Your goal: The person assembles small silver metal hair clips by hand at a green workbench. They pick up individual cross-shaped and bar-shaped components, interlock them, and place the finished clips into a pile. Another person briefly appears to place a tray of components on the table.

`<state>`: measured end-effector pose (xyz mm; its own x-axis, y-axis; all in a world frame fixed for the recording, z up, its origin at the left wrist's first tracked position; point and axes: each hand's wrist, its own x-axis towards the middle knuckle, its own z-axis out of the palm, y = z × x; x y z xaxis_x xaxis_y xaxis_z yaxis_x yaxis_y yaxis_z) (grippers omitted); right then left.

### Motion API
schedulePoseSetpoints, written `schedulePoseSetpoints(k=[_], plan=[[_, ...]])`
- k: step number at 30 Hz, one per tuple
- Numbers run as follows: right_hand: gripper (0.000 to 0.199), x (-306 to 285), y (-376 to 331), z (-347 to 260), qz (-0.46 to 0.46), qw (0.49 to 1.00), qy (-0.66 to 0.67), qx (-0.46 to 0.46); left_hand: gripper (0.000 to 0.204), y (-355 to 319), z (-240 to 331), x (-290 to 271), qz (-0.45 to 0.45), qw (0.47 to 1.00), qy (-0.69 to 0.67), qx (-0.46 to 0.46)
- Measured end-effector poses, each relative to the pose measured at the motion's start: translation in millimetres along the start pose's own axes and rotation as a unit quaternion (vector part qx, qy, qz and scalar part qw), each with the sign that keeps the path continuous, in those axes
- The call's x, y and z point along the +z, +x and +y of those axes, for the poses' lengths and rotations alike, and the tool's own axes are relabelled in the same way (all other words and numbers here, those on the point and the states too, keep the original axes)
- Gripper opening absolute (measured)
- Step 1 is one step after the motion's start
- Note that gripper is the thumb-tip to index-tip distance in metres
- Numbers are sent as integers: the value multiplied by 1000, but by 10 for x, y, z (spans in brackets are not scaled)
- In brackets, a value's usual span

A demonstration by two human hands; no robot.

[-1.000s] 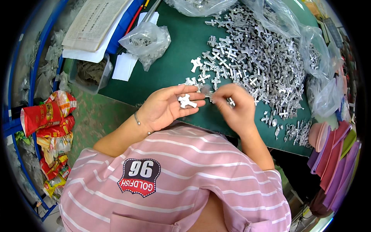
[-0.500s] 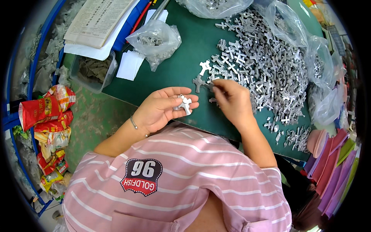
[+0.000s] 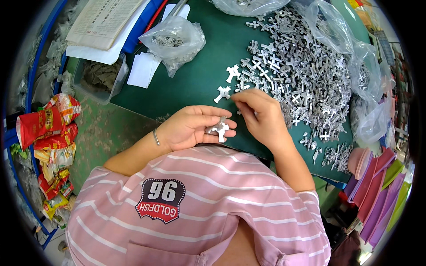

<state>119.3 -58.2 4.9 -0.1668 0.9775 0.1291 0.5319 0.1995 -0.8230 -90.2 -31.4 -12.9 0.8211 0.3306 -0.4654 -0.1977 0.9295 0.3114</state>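
My left hand is palm up, its fingers curled around silver cross pendants; more than one seems stacked there, partly covered by the thumb. Over the green table, my right hand has its thumb and fingers drawn together, and anything between them is hidden. Right by its fingertips is a flat silver cross; whether they touch it I cannot tell. Slightly farther away lies another similar cross. To the right spreads a large heap of small metal cross pendants.
Clear plastic bags border the heap. A knotted bag of metal parts, white paper slips, a tub with brown cloth and printed sheets occupy the left side. A smaller group of pendants sits near the right edge.
The cross by my right fingertips has turned and now looks brighter. My left hand has shifted slightly right, and the pendants in it have changed angle. The whole view has shifted a little.
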Motion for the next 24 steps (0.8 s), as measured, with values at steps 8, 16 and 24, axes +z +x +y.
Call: schedulePoseSetpoints(k=[8,16,24], plan=[[18,182,222,157,45,974,-170,-144,32,-85,5,-70,44,999,-1,32],[19,-119,247,59,22,898,331,288,30,-53,32,-23,53,998,-7,32],[16,-60,115,-124,-92,934,241,248,20,31,-3,-23,97,986,100,92]])
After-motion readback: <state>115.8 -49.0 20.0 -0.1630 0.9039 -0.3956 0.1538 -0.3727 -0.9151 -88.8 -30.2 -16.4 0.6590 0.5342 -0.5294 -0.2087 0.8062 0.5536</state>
